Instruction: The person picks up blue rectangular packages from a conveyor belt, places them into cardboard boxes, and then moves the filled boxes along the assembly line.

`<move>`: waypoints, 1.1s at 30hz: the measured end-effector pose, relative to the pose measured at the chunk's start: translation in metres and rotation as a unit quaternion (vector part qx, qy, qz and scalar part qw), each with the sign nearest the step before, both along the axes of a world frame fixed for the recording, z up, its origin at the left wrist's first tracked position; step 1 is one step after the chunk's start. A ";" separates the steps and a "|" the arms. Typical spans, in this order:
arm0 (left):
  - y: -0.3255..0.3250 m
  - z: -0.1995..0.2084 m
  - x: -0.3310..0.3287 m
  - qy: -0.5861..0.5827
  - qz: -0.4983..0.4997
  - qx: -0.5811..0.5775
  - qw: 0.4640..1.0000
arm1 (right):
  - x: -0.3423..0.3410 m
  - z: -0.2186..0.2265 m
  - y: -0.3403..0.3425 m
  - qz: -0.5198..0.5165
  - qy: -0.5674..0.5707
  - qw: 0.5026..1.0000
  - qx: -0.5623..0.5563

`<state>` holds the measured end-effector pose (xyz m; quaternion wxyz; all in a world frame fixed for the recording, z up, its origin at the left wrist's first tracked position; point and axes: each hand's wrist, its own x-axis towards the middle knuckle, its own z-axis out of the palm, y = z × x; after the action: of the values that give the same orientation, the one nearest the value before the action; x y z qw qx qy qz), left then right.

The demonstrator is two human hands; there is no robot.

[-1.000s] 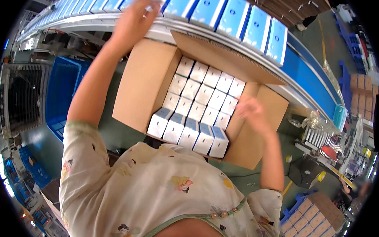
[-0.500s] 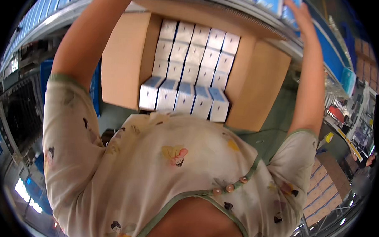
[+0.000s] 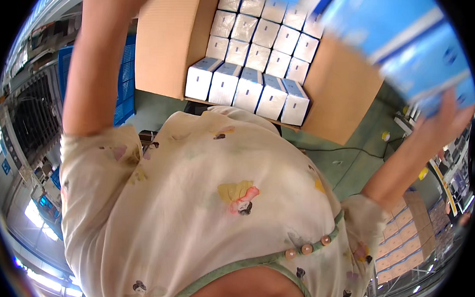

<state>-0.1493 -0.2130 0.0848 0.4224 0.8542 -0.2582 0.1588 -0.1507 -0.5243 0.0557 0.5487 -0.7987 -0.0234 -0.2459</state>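
A row of blue-and-white packs (image 3: 393, 33), resembling wrapped tissue packs, is lifted at the upper right, tilted and smeared by motion. My right hand (image 3: 445, 116) presses its fingers against the near right end of this row. My left forearm (image 3: 99, 65) reaches up past the top edge; its hand is out of the picture. Below the raised row an open cardboard carton (image 3: 339, 94) faces me. Inside it stand stacked packs (image 3: 265, 33) with white ends outward, and a front row of packs (image 3: 248, 91) juts out nearer to me.
The carton's left flap (image 3: 162, 46) stands spread outward. Beside it is a blue plastic crate (image 3: 126, 82). A dark cable (image 3: 352, 149) lies on the green floor. Brown stacked cartons (image 3: 401, 243) are at the lower right, and dark machinery (image 3: 35, 94) is at the far left.
The row of blue packs has come off the line at the top and swung toward me on the right. My right hand has moved down and outward with it. The carton appears higher in view.
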 end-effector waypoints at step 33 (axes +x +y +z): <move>0.138 -0.081 0.164 0.020 0.387 0.340 0.857 | 0.158 -0.065 0.048 0.113 0.235 0.953 -0.153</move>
<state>0.0147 -0.0750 0.0036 0.0152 0.9788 0.0638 0.1942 0.0072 -0.4762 -0.0090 0.4343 -0.9003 -0.0209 0.0183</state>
